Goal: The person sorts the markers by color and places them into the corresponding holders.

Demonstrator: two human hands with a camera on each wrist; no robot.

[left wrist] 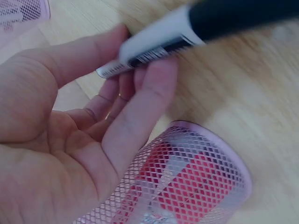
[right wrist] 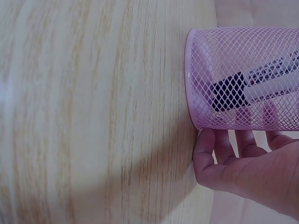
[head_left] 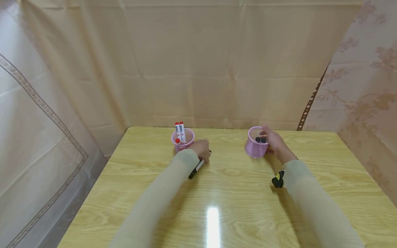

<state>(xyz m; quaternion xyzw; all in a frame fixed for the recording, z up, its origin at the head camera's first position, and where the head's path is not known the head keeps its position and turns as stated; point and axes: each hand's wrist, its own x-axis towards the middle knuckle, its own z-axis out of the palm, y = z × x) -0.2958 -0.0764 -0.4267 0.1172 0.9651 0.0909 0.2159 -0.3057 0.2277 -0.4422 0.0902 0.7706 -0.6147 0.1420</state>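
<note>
In the head view my left hand (head_left: 201, 149) is beside the left pink mesh pen cup (head_left: 183, 147), pinching a whiteboard marker (head_left: 196, 168) with a white barrel. The marker's black end (left wrist: 243, 16) points away from the fingertips. Inside the left cup stand several markers with red caps (head_left: 179, 123). My right hand (head_left: 277, 144) holds the right pink mesh pen cup (head_left: 255, 150) from its right side, fingers against the mesh. Two black marker ends (head_left: 260, 140) show in that cup. A black cap end (right wrist: 229, 92) shows low through its mesh.
Both cups stand near the far edge of the wood-grain table (head_left: 235, 193). A beige curtain (head_left: 211, 69) hangs behind it, with patterned cloth (head_left: 366, 86) to the right. A black wrist device (head_left: 278, 179) is on the right wrist.
</note>
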